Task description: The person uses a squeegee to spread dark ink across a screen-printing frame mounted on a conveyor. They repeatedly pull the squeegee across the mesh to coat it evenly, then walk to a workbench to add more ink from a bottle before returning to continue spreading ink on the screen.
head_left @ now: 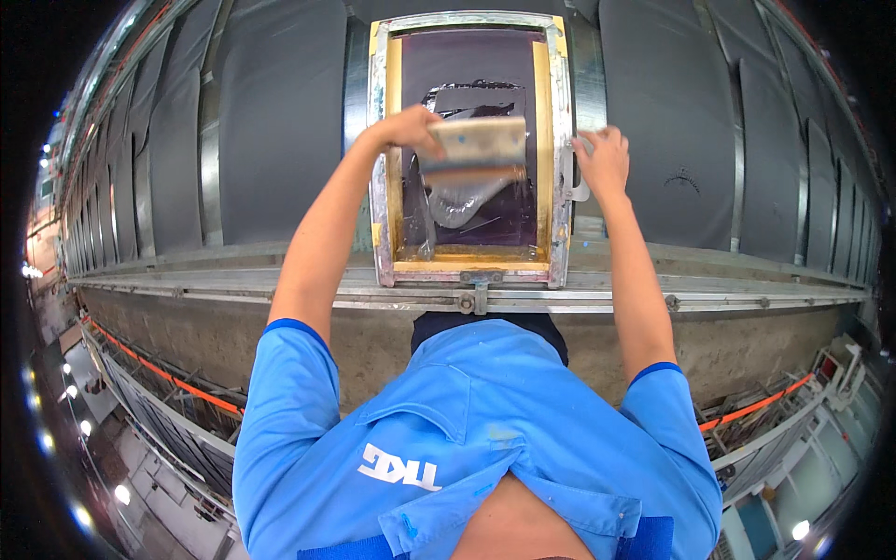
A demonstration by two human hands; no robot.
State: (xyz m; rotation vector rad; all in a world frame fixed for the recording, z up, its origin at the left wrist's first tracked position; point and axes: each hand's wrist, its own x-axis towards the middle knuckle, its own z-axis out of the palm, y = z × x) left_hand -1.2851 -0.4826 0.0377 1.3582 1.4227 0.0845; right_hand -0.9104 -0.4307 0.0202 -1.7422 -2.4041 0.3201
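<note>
My left hand grips the left end of a wide squeegee with a pale, worn handle, slightly blurred. The squeegee lies crosswise over the dark mesh of a screen-printing frame. Dark, glossy ink is pooled on the mesh on the near side of the squeegee, with more wet streaks beyond it. At the frame's right rim, my right hand has its fingers curled, thumb and forefinger against the edge. What lies under its palm is hidden.
Dark grey fabric panels lie along the long table on both sides, with metal strips between them. A metal rail with a clamp runs along the near edge. An orange strip and racks stand behind me.
</note>
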